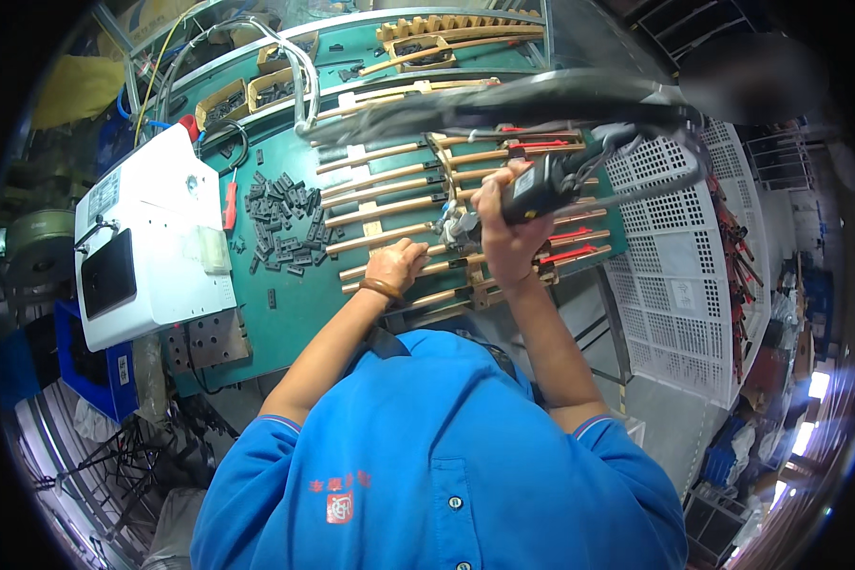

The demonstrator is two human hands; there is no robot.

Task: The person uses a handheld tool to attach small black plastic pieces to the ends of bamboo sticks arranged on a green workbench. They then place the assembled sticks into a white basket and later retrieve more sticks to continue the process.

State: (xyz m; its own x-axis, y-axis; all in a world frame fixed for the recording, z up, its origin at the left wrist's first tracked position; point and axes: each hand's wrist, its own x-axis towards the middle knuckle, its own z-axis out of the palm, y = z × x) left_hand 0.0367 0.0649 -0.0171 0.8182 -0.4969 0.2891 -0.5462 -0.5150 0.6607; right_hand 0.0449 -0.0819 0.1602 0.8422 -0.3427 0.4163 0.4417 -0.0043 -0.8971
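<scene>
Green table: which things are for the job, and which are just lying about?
For the job, it seems:
black power tool, gripped by the right hand
wooden strips, with the left hand on them
small black pieces, perhaps, heaped close by

Just lying about, probably:
red-handled tool, unheld

The middle of the frame is filled by a green-topped bench (325, 309). At the right, white perforated crates (674, 309) are seen over a grey floor (670, 413), while the far right edge is lit by bright patches of light (819, 385); a dark metal rack (698, 36) is partly shown at the upper right.
</scene>
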